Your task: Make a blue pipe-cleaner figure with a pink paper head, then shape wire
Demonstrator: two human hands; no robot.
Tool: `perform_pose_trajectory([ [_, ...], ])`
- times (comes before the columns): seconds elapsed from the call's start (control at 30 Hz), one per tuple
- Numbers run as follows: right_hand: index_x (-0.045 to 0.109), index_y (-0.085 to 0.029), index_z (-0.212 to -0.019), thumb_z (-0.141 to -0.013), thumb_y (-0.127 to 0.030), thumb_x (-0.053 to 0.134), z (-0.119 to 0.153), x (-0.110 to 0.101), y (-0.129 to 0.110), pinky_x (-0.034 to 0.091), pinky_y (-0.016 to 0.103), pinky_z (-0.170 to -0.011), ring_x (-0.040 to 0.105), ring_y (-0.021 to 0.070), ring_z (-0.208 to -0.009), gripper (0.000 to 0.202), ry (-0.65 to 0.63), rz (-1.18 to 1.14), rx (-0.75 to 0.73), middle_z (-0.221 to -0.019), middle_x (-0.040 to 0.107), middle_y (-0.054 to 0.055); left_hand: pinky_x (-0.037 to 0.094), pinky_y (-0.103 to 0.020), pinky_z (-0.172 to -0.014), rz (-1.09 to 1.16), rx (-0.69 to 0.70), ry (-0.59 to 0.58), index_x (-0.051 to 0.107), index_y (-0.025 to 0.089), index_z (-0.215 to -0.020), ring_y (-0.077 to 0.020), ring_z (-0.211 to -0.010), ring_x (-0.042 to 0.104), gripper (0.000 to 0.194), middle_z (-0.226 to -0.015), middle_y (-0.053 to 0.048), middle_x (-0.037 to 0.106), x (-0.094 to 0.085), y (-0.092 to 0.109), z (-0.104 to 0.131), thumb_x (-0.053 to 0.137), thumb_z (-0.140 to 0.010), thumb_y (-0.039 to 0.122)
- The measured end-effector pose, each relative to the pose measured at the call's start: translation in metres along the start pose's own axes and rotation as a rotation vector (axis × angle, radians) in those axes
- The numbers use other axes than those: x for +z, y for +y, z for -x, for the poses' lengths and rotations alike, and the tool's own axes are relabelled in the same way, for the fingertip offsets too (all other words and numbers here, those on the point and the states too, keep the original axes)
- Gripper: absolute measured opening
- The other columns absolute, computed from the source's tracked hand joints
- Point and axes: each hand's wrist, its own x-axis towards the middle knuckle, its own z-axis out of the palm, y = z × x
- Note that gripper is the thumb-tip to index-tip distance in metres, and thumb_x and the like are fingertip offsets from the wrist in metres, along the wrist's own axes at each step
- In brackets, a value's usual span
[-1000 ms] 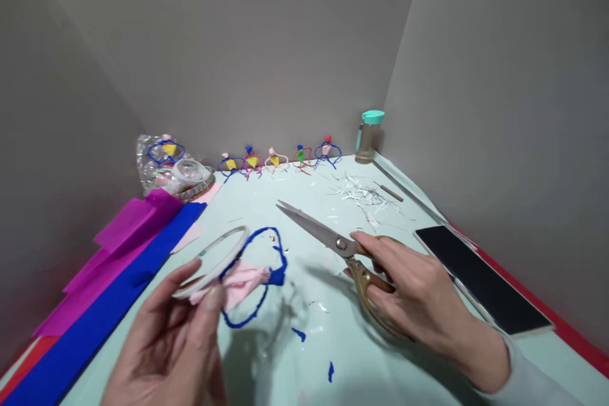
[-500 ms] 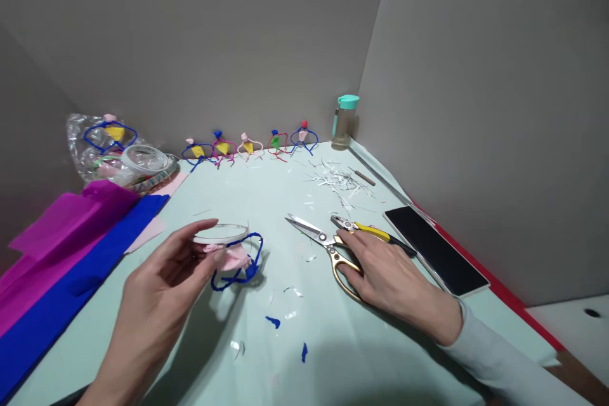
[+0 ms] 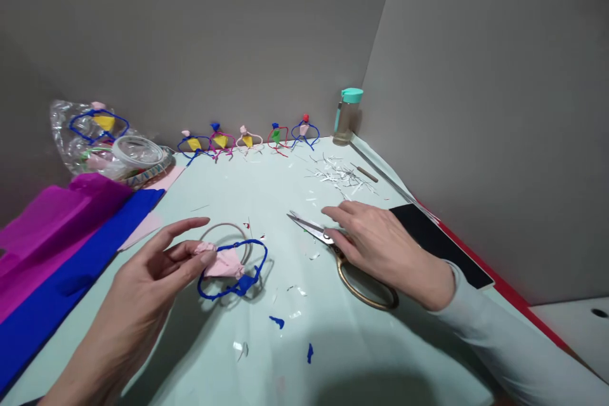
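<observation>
In the head view my left hand [image 3: 143, 279] pinches a small paper-and-wire figure [image 3: 226, 264] between thumb and fingers, at its pink head. The figure has a pink crepe paper body, looped blue wrapped-wire limbs and a blue piece low down. Just behind it a thin tape ring [image 3: 229, 224] shows, partly covered by the figure; its index finger reaches out near the ring. My right hand [image 3: 375, 244] hovers over the scissors [image 3: 309, 226], fingers stretched and apart. The blades point left, and one gold handle loop shows below the hand. The pliers are hidden beneath it.
Several similar figures [image 3: 221, 139] lean along the back wall. A bottle [image 3: 349, 117], pale scraps [image 3: 340, 174] and a brown-handled tool [image 3: 367, 174] lie behind. On the right is a black tablet [image 3: 442, 244]; on the left, blue crepe paper [image 3: 61, 285], magenta paper [image 3: 61, 216] and a plastic bag [image 3: 66, 133].
The tape ring that my left hand held is now behind the figure, apart from the index finger. My right hand has shifted slightly, covering the pliers, and the scissors' handle has swung right.
</observation>
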Motion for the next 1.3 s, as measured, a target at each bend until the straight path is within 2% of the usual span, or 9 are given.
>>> perform_pose_trajectory([
  [0.13,0.065,-0.021,-0.120,-0.102,-0.025,0.051,-0.028,0.003,-0.006,0.042,0.030,-0.074,0.066,0.0217,-0.093,0.023,0.033,-0.104,-0.088,-0.105,0.070,0.008,0.053,-0.015,-0.063,0.041,0.020,-0.057,0.073,0.031,-0.112,-0.0140,-0.071,0.067,0.064,-0.074,0.003,0.074,0.000,0.003,0.004,0.098,-0.054,0.041],
  [0.3,0.068,-0.018,-0.114,-0.100,-0.018,0.050,-0.052,0.015,0.001,0.040,0.029,-0.074,0.066,0.0216,-0.092,0.023,0.045,-0.134,-0.063,-0.103,0.071,0.009,0.052,-0.014,-0.055,0.091,0.011,0.013,0.075,0.027,-0.108,-0.0148,-0.068,0.067,0.056,-0.072,0.002,0.072,-0.004,0.011,0.011,0.096,-0.057,0.040],
  [0.37,0.069,-0.018,-0.112,-0.100,-0.018,0.050,-0.056,0.020,0.004,0.040,0.029,-0.074,0.066,0.0213,-0.092,0.022,0.037,-0.138,-0.054,-0.102,0.071,0.009,0.052,-0.014,-0.054,0.111,0.006,0.007,0.076,0.028,-0.106,-0.0152,-0.069,0.067,0.052,-0.072,0.002,0.072,-0.007,0.013,0.012,0.095,-0.059,0.039],
  [0.5,0.069,-0.017,-0.112,-0.101,-0.024,0.052,-0.061,0.030,0.005,0.043,0.029,-0.076,0.066,0.0210,-0.093,0.021,0.023,-0.150,-0.065,-0.101,0.072,0.008,0.053,-0.016,-0.056,0.110,-0.029,-0.031,0.075,0.029,-0.109,-0.0168,-0.070,0.068,0.054,-0.074,0.001,0.073,-0.007,0.015,0.015,0.095,-0.060,0.041],
  [0.67,0.067,-0.015,-0.109,-0.102,-0.030,0.056,-0.068,0.038,-0.003,0.052,0.036,-0.080,0.067,0.0201,-0.092,0.020,0.017,-0.140,-0.074,-0.100,0.070,0.005,0.051,-0.011,-0.062,0.107,-0.053,0.020,0.075,0.029,-0.106,-0.0122,-0.072,0.067,0.055,-0.075,0.003,0.073,0.001,0.016,0.023,0.096,-0.057,0.042],
  [0.83,0.067,-0.015,-0.102,-0.102,-0.030,0.058,-0.072,0.036,-0.011,0.056,0.038,-0.082,0.068,0.0189,-0.090,0.018,0.015,-0.116,-0.036,-0.100,0.070,0.004,0.052,-0.013,-0.060,0.123,-0.061,-0.084,0.074,0.029,-0.105,-0.0137,-0.069,0.070,0.054,-0.074,0.003,0.074,-0.001,0.011,0.019,0.096,-0.057,0.043],
  [1.0,0.067,-0.015,-0.100,-0.102,-0.029,0.059,-0.071,0.036,-0.011,0.057,0.037,-0.081,0.068,0.0180,-0.088,0.016,0.030,-0.123,-0.023,-0.097,0.069,0.003,0.051,-0.014,-0.062,0.135,-0.055,-0.059,0.074,0.028,-0.107,-0.0122,-0.068,0.069,0.053,-0.074,0.004,0.073,-0.001,0.008,0.016,0.095,-0.060,0.040],
  [1.17,0.067,-0.015,-0.096,-0.102,-0.027,0.059,-0.070,0.042,-0.009,0.056,0.037,-0.082,0.067,0.0178,-0.086,0.016,0.065,-0.165,-0.026,-0.092,0.069,0.002,0.048,-0.014,-0.062,0.159,-0.053,-0.094,0.072,0.026,-0.110,-0.0109,-0.070,0.065,0.050,-0.076,0.004,0.070,0.000,0.008,0.020,0.093,-0.066,0.036],
  [1.3,0.066,-0.015,-0.093,-0.102,-0.022,0.056,-0.069,0.047,-0.005,0.053,0.034,-0.074,0.064,0.0160,-0.073,0.015,0.130,-0.228,-0.023,-0.079,0.066,-0.001,0.047,-0.016,-0.063,0.174,-0.045,-0.119,0.072,0.025,-0.112,-0.0109,-0.069,0.063,0.046,-0.078,0.003,0.069,0.001,0.007,0.021,0.090,-0.071,0.034],
])
